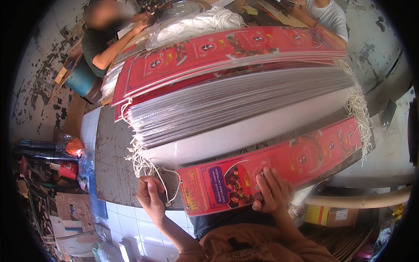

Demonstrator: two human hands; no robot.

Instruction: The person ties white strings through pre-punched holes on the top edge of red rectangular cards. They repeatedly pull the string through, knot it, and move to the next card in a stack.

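The long red printed sign [281, 158], being touched by the spread right hand [276, 192], is slanting toward two o'clock, three o'clock from the nearby curled left hand [151, 196], its pinch on white string [168, 203] unclear.

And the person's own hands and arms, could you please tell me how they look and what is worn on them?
The left hand and right hand are bare, with no gloves, and I see no watch or bracelet. The forearms look uncovered too. The person wears a brown shirt with dark printing on the front; where its sleeves end is hard to tell.
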